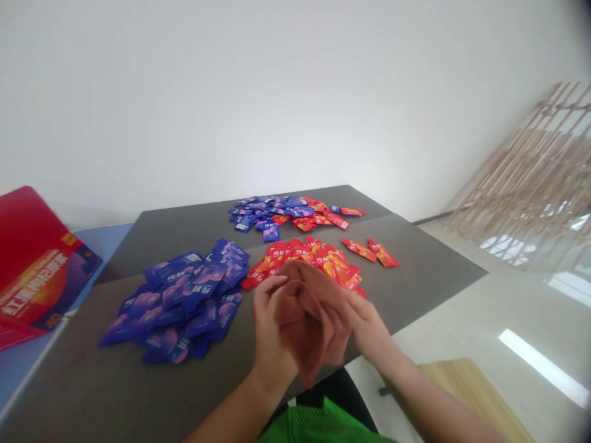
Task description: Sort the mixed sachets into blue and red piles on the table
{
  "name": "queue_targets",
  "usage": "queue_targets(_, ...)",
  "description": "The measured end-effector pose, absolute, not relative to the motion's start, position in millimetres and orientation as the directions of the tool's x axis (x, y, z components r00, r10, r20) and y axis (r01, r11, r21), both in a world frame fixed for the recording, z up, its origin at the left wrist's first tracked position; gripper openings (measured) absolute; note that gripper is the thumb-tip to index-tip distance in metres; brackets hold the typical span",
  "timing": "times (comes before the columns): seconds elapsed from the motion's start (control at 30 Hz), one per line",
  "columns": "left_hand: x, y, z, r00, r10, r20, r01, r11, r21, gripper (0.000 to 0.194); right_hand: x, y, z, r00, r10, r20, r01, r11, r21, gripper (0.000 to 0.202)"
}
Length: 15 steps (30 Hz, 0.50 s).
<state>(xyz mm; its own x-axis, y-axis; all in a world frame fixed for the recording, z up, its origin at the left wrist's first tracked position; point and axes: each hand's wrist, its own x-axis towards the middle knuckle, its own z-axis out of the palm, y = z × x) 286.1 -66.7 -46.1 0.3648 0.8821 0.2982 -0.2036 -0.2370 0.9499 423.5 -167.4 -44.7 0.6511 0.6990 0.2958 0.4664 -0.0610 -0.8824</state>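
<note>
A bunched reddish-brown cloth (314,314) is held up in front of me over the near part of the dark table. My left hand (271,329) is closed on its left side, thumb along the fold. On the other side my right hand (367,320) grips the cloth, its fingers mostly hidden by the fabric. Just behind the cloth lies a heap of red and orange sachets (327,258), partly covered from view. Left of my left hand is a pile of blue-purple sachets (189,301).
At the table's (397,314) far side, blue sachets (268,209) lie against red sachets (323,215). Two loose red sachets (382,253) rest to the right. A red printed box (34,271) stands at the left on a blue surface. A wooden board (475,394) is low at right.
</note>
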Motion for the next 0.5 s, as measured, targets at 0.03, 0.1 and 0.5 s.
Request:
queue_targets(0.03,288,-74,-47,0.437,0.799,0.413,-0.152,-0.387,0.910,0.027,407,-168,-43,0.662,0.680,0.316,0.458,-0.033,-0.888,0.030)
queue_targets(0.1,287,-84,-53,0.657,0.555,0.509,-0.097,-0.608,0.788,0.028,387,-173,-40,0.694,0.639,0.333,0.442,-0.012,-0.897,0.030)
queue_targets(0.5,272,-82,-57,0.815,0.562,0.137,-0.196,0.045,0.980,0.028,361,-177,-26,0.563,0.561,0.607,0.729,0.010,-0.685,0.026)
